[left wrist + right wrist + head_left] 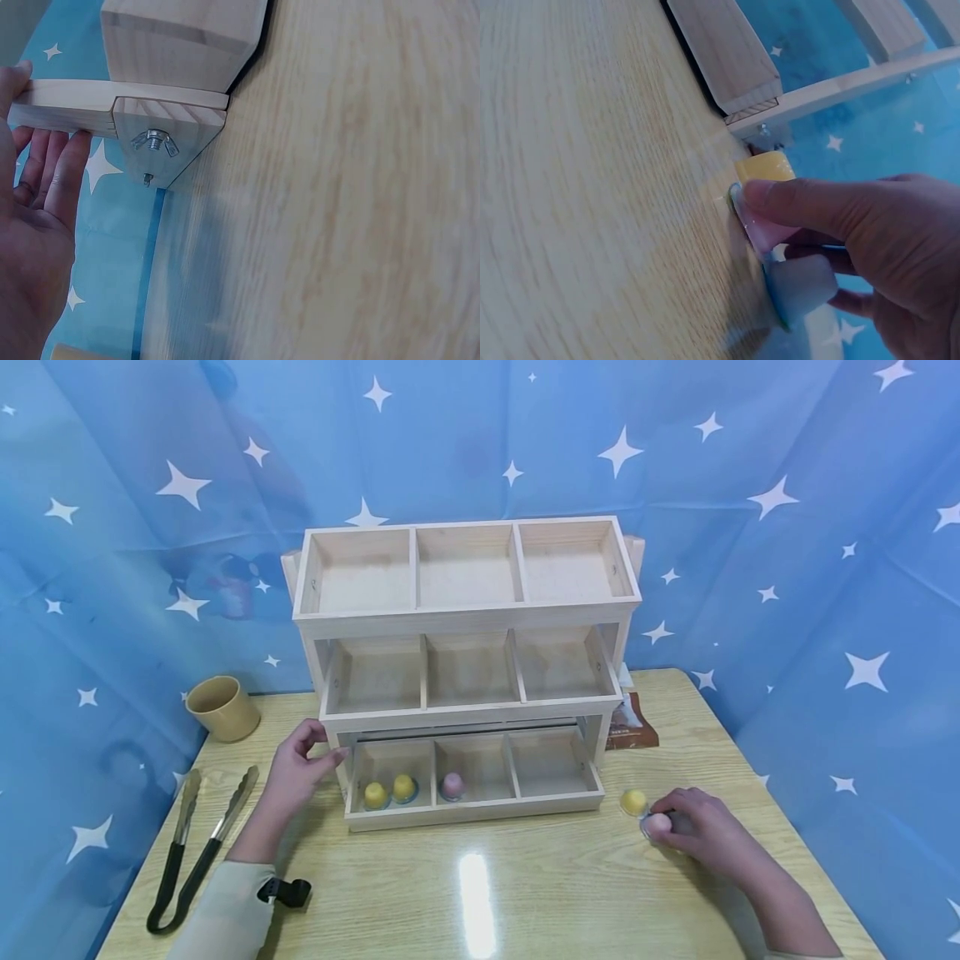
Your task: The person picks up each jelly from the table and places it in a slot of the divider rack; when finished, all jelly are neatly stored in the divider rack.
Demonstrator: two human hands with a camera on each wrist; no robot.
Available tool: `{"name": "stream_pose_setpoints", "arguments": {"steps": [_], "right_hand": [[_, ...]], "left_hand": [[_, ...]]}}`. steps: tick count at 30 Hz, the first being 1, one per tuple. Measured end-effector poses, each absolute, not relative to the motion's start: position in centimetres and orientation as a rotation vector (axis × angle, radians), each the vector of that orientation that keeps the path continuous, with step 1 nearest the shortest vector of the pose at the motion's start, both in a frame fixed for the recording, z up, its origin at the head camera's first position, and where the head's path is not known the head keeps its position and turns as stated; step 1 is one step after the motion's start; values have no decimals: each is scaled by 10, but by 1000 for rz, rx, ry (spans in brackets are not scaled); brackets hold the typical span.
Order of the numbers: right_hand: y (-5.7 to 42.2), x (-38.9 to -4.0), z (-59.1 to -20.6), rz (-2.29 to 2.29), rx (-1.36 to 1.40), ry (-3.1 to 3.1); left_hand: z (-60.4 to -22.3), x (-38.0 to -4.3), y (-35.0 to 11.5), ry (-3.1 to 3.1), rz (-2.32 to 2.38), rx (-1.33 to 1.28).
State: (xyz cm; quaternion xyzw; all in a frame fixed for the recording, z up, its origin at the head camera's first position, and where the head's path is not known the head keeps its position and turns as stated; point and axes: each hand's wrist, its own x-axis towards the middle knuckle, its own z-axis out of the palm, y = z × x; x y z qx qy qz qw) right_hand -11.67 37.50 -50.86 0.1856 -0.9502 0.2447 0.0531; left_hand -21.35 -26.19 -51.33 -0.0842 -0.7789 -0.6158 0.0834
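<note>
No text can be read; any print on the brown packet (632,732), right of centre, is too small.

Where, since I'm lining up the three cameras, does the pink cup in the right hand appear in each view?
Head: lower right, the pink cup is pinched by the right hand, beside a yellow cup.
Left wrist: not in it.
Right wrist: just right of and below centre, under the thumb.
Shared landmark: the wooden rack, at the top of both wrist views.

The wooden table (375,893) bears tongs (212,845), mug (238,720), rack (465,619), jellies (633,802).
</note>
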Motion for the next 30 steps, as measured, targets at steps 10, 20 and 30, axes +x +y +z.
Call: {"name": "stream_pose_setpoints", "arguments": {"steps": [10, 20, 30], "right_hand": [[375, -116, -505, 740, 510, -2922], [373, -113, -498, 770, 495, -2899], [359, -116, -485, 730, 574, -2759]], "left_hand": [[-514, -214, -262, -2332, -1837, -249], [-513, -213, -262, -2320, -1849, -251], [-512, -213, -260, -2306, -1850, -247]]}}
